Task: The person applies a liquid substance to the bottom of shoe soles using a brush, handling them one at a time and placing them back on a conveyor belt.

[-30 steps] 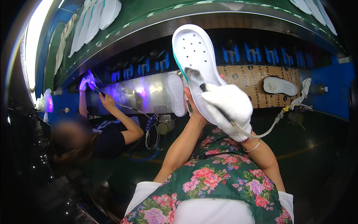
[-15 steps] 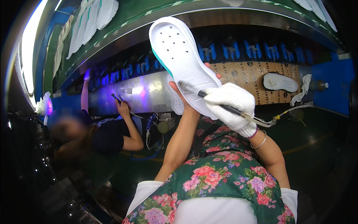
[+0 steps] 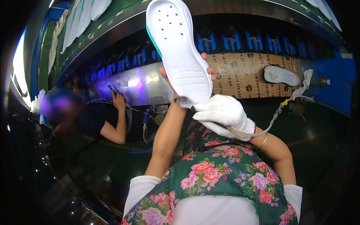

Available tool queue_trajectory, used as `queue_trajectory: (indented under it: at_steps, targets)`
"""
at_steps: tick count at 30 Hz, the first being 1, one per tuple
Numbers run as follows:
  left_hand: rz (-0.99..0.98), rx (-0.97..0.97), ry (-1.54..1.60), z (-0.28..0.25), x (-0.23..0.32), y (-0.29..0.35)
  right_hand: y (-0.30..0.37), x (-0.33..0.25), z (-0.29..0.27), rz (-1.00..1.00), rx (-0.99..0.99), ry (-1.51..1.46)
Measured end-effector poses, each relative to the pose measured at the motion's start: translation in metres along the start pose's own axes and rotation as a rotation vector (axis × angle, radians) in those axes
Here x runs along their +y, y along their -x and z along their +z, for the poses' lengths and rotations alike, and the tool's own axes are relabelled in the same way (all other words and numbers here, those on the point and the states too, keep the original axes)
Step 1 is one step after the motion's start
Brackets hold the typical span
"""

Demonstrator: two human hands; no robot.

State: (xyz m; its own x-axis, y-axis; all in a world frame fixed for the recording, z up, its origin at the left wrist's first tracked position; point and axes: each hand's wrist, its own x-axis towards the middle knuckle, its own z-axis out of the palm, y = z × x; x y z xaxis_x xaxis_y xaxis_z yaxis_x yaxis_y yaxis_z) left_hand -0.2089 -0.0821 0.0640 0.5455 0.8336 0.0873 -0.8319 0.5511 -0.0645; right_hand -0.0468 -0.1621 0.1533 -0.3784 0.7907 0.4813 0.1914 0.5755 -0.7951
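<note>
A white shoe sole with a teal side edge and a cluster of small holes points away from me, its heel nearest. Underneath, my bare left hand grips it, fingertips on the right edge and thumb on the left; the palm is hidden. My right hand, in a white knitted glove, is closed around a brush fed by a clear hose. The brush's dark bristles are at the lower left of the heel, slightly blurred; whether they touch the rim I cannot tell.
Another white sole lies on printed cardboard covering the bench, near a crumpled white cloth and a bottle. Blue clamps line the back. A co-worker works on the left. Soles lie on the upper shelf.
The brush has moved from the sole's middle down to the heel's lower left. The sole has shifted slightly up and left, with my left hand still holding it.
</note>
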Motion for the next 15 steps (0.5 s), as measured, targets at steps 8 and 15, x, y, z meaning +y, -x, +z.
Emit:
queue_trajectory:
  at_steps: [8,15]
  targets:
    - [-0.274,-0.15,-0.199,0.009,0.028,-0.01,0.002,0.001,0.001,0.12,0.04,-0.09]
    - [-0.408,-0.112,-0.258,0.011,0.035,-0.011,-0.002,-0.002,-0.01,0.184,0.077,-0.064]
